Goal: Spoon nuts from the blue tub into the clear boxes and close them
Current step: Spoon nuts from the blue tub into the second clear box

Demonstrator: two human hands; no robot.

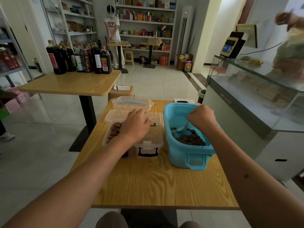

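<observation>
**Spoon in Tub, Left Hand on Open Boxes**

Landmark: the blue tub (185,150) stands on the right part of the wooden table (148,186).

Right hand (203,116): positioned above the tub, fingers curled into a fist around the handle of a pale spoon (182,127). The spoon bowl points down into the tub, just above the brown nuts (190,138) heaped in the tub's near end.

Left hand (135,125): left of the tub, fingers extended and relaxed, resting across two clear boxes (148,143) that stand side by side, touching. The box farther from the tub holds nuts; the contents of the box nearest the tub cannot be determined. Both lids are open.

A third clear box (133,102), lid closed, blue handle on top, sits beyond these two, left of the tub's far end.
</observation>
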